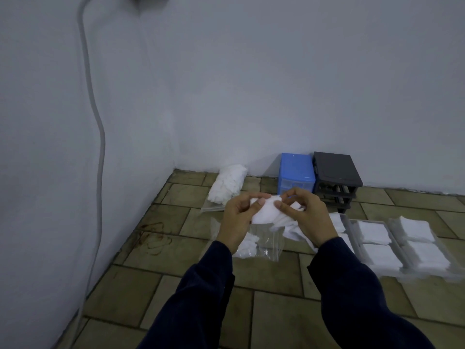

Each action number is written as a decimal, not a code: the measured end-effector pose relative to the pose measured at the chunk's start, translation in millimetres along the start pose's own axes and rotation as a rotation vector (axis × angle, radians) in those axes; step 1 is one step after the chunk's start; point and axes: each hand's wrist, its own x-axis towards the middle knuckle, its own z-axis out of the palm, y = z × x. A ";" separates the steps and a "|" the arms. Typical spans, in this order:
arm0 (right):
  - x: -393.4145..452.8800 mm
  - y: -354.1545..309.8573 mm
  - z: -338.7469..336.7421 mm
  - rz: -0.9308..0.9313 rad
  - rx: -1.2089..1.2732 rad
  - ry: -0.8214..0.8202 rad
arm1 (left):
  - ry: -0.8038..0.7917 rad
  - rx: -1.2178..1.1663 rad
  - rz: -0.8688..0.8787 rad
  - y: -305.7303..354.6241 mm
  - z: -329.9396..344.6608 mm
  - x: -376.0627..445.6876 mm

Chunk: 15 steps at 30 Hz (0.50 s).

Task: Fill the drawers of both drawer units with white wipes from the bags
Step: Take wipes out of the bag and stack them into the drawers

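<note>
Both hands hold one bunch of white wipes (270, 214) above the floor (276, 311): the left hand (237, 217) pinches its left end, the right hand (305, 215) grips the right side. An opened bag (261, 244) lies beneath them; a fuller bag (227, 186) rests near the wall corner. Three pulled-out drawers (392, 244) at the right look filled with wipes. The blue drawer unit (297, 172) and the dark drawer unit (337, 172) stand by the wall, so refitting and more filling seem left
</note>
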 end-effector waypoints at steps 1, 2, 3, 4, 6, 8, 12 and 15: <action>0.2 0.3 -0.3 0.005 -0.007 0.010 | 0.021 -0.001 -0.006 -0.3 0.1 0.8; 0.3 -0.2 -0.6 0.011 -0.004 0.013 | 0.035 0.002 -0.009 -0.4 0.3 1.3; 0.2 0.4 -1.2 0.018 0.004 0.013 | 0.039 0.005 -0.008 -0.5 0.8 1.5; 0.0 0.8 -1.7 0.024 0.021 0.006 | 0.044 0.012 -0.005 -0.9 1.0 1.7; -1.2 1.6 -3.0 0.040 0.061 -0.020 | 0.063 0.021 -0.005 -1.9 1.5 1.9; -2.1 1.8 -3.9 0.069 0.064 -0.049 | 0.083 0.007 -0.019 -2.4 2.4 2.3; -0.9 4.0 -3.3 0.137 0.052 -0.100 | 0.093 -0.014 -0.034 -3.0 3.5 3.0; -1.7 3.4 -3.0 0.133 0.048 -0.115 | 0.103 -0.044 -0.049 -1.3 5.1 3.0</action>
